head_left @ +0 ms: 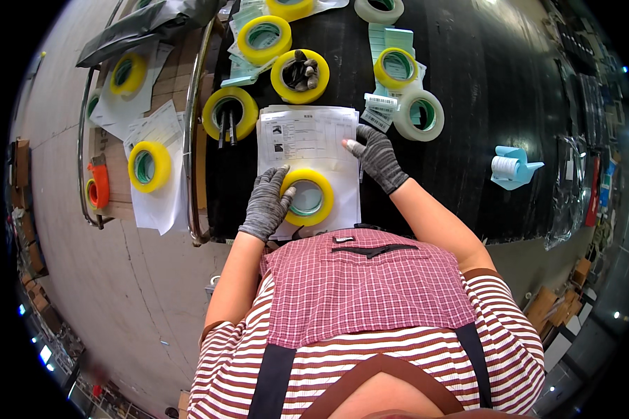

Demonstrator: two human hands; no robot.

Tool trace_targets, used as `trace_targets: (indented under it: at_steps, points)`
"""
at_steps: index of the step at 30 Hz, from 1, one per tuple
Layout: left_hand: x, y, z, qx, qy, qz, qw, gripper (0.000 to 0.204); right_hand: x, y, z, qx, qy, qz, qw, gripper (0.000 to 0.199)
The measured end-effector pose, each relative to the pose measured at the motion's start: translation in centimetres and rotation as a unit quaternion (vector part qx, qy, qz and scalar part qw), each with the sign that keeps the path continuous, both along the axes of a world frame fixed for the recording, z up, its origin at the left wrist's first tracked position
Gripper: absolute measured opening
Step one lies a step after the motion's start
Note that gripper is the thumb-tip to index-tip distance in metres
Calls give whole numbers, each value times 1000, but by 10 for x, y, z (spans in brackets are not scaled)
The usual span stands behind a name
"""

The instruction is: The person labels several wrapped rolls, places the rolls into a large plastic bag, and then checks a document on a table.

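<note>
A stack of printed paper sheets (307, 140) lies on the black table before me. A yellow-rimmed tape roll (319, 214) lies flat on its lower half. My left hand (265, 204), in a grey knitted glove, is closed on the left side of this roll. Its thumb reaches over the ring to the hole, with the fingers along the outer edge. At the sheets' right edge is my right hand (379, 159), gloved alike, its thumb and fingers apart. The thumb's bare tip touches the top sheet; the lower fingers are partly hidden.
Just beyond the sheets, a tape roll (286, 96) has dark gloves in its hole; another (210, 112) holds black pens. Rolls and label strips (381, 105) lie further right, a light-blue label roll (510, 167) beyond them. A metal-railed cart (197, 140) stands left.
</note>
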State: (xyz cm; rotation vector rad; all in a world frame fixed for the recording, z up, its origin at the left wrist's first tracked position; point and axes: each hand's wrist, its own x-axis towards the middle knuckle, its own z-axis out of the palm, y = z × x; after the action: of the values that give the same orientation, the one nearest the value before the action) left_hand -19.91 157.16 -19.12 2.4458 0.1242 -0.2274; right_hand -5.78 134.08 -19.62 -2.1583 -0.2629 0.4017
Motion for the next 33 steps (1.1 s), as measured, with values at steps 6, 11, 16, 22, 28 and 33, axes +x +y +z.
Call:
trace_targets:
  at_steps: [6,11,16,22,28,33]
  points:
    - [-12,17,-40,-358,10,282,890,49,-34,-27,28,141,-72,205,966,18]
    - [-6,21,-32,-399,18,301,866,55,-50,-35,27,80,-83,271,956,28]
    - [-2,17,-31,-356,-117,216,902,42,-53,-34,25,95,-66,269,956,26]
    - [-14,27,-51,-421,-75,242,871,25,-51,-33,33,94,-43,250,963,28]
    - [-23,31,-66,-411,-89,218,880,18,-53,-35,26,137,-20,241,961,25]
    - [-10,38,-74,-239,-127,129,954,38,-50,-36,20,186,34,148,971,13]
